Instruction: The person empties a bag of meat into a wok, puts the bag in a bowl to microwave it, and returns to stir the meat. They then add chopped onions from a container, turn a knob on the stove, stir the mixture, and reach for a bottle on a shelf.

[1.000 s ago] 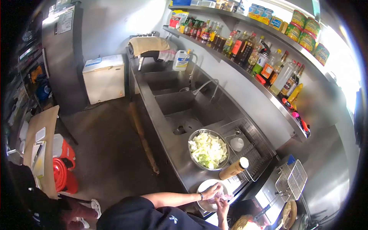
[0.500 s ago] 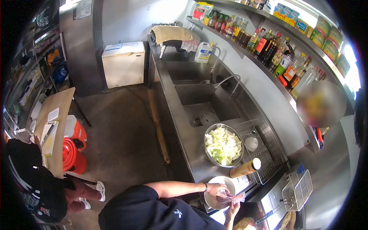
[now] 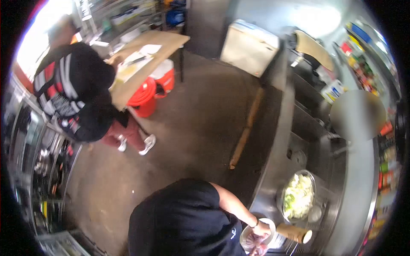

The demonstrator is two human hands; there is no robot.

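The left hand point(image 3: 262, 229) held a plastic bag point(image 3: 253, 240) over the white bowl point(image 3: 244, 234); it looked soft, perhaps slippery, best gripped by its gathered plastic; blur hid the right hand's point(image 3: 259, 251) grip.

The counter point(image 3: 267, 190) runs down the right side; in it are the sinks point(image 3: 317, 151). Below them, on the counter, sits a bowl point(image 3: 283, 199) holding vegetables point(image 3: 298, 194), with a bottle point(image 3: 294, 233) beneath and a second bowl point(image 3: 244, 240) left of that. Upper centre stands a freezer point(image 3: 249, 50); upper left, a table point(image 3: 159, 41) bears a cutting board point(image 3: 128, 71).
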